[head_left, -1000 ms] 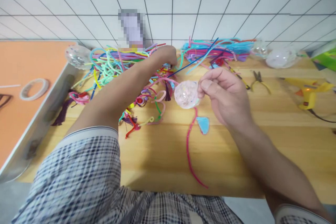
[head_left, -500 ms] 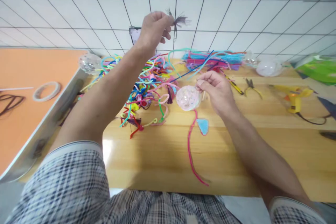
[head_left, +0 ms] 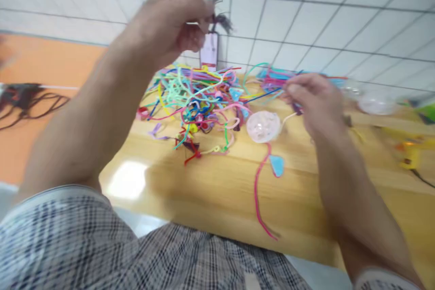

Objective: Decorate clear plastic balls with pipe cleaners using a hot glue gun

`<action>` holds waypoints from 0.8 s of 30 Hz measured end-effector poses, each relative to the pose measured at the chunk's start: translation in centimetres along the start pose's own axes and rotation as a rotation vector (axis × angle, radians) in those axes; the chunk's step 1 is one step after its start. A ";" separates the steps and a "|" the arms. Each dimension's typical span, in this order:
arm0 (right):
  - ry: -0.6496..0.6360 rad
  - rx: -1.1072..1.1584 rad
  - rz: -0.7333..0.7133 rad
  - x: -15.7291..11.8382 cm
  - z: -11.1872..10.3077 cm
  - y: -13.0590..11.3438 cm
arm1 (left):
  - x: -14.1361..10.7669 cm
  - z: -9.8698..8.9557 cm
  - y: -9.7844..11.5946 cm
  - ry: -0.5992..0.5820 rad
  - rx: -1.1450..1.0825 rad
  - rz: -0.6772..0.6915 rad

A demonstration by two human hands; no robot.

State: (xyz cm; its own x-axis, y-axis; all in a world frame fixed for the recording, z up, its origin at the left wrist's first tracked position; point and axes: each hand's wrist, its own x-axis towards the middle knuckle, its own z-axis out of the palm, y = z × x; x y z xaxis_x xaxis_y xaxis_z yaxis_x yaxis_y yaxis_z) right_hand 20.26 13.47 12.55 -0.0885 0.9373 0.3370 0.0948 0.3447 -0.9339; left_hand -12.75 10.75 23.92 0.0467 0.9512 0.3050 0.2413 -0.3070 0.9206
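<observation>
My left hand [head_left: 180, 18] is raised in front of the tiled wall, its fingers pinched on a small dark tassel [head_left: 220, 20] with frayed ends. My right hand [head_left: 314, 99] hovers over the table by the bundled pipe cleaners [head_left: 272, 77]; its thumb and fingers are pressed together, and motion blur hides what lies between them. Just left of and below it sits a clear round ball [head_left: 263, 127] with pale bits inside. Under the ball a long pink pipe cleaner [head_left: 257, 190] curves towards me, next to a small blue felt-like piece [head_left: 277, 165].
A tangled heap of coloured pipe cleaners [head_left: 190, 95] covers the table's left middle. Behind it a phone [head_left: 209, 52] leans on the wall. At right lie a yellow glue gun [head_left: 409, 156] and another clear ball [head_left: 379, 102]. Dark cord [head_left: 44, 104] rests on the orange surface.
My left hand has moved left and up with the tassel, looking larger and nearer. My right hand has left the ball's edge and shifted up and right. The camera view has swung slightly.
</observation>
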 end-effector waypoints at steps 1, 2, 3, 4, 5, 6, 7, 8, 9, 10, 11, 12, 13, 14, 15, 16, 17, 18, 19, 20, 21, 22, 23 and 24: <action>0.024 0.003 -0.014 -0.3 -0.4 0.1 | -2.1 -2.4 0.2 0.024 0.120 -0.001; 0.052 0.015 -0.026 -0.4 -0.8 0.3 | -4.3 -4.7 0.3 0.080 0.255 -0.033; 0.075 0.028 -0.031 -0.5 -1.0 0.4 | -6.4 -7.1 0.2 0.143 0.432 -0.110; 0.089 0.034 -0.029 -0.5 -1.2 0.6 | -8.3 -9.3 -0.3 0.153 0.622 -0.238; 0.096 0.042 -0.024 -0.4 -1.2 0.7 | -10.0 -11.3 -1.0 0.155 0.779 -0.381; 0.097 0.047 -0.020 -0.4 -1.2 0.7 | -11.5 -13.2 -2.1 0.170 0.903 -0.507; 0.096 0.052 -0.020 -0.3 -1.1 0.7 | -12.7 -14.9 -3.5 0.135 1.011 -0.593; 0.095 0.056 -0.025 -0.3 -0.9 0.6 | -13.6 -16.4 -5.1 0.101 1.106 -0.626; 0.092 0.058 -0.028 -0.3 -0.7 0.5 | -14.3 -17.6 -6.7 0.069 1.202 -0.656; 0.087 0.059 -0.030 -0.4 -0.5 0.3 | -14.7 -18.5 -8.2 0.026 1.265 -0.654; 0.082 0.062 -0.032 -0.5 -0.4 0.2 | -14.9 -19.2 -9.5 -0.010 1.281 -0.636; 0.077 0.067 -0.032 -0.6 -0.3 0.0 | -14.8 -19.5 -10.6 -0.011 1.296 -0.626; 0.070 0.075 -0.031 -0.7 -0.2 -0.2 | -14.5 -19.6 -11.3 0.000 1.310 -0.608; 0.065 0.089 -0.030 -0.9 -0.1 -0.4 | -13.9 -19.3 -11.6 0.024 1.319 -0.581; 0.061 0.103 -0.031 -1.0 0.0 -0.6 | -13.0 -18.6 -11.6 0.054 1.322 -0.541; 0.059 0.115 -0.030 -1.2 0.1 -0.7 | -11.9 -17.6 -11.4 0.077 1.309 -0.489; 0.055 0.121 -0.028 -1.3 0.1 -0.8 | -10.6 -16.1 -11.0 0.087 1.277 -0.420; 0.050 0.120 -0.026 -1.4 0.1 -0.9 | -9.1 -14.1 -10.5 0.075 1.215 -0.343; 0.043 0.114 -0.027 -1.4 0.1 -0.9 | -7.6 -11.9 -10.0 0.040 1.144 -0.280; 0.035 0.102 -0.028 -1.5 0.0 -0.9 | -6.1 -9.3 -9.6 -0.023 1.091 -0.196; 0.024 0.084 -0.028 -1.5 -0.1 -0.9 | -4.6 -6.6 -9.4 -0.113 1.076 -0.111; 0.013 0.062 -0.027 -1.5 -0.2 -0.8 | -3.1 -3.8 -9.4 -0.231 1.065 -0.037; -0.001 0.038 -0.020 -1.5 -0.4 -0.6 | -1.6 -1.1 -9.7 -0.346 1.049 0.038; -0.011 0.018 -0.011 -1.4 -0.5 -0.4 | -0.3 1.4 -10.2 -0.425 1.023 0.115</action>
State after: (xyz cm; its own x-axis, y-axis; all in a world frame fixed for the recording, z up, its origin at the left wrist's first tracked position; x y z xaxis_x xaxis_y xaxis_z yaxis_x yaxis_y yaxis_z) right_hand 20.89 12.03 12.53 -0.1007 0.9327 0.3463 0.0757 0.3543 -0.9321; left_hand -13.86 13.67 14.13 0.4010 0.9120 0.0868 0.8903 -0.4103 0.1974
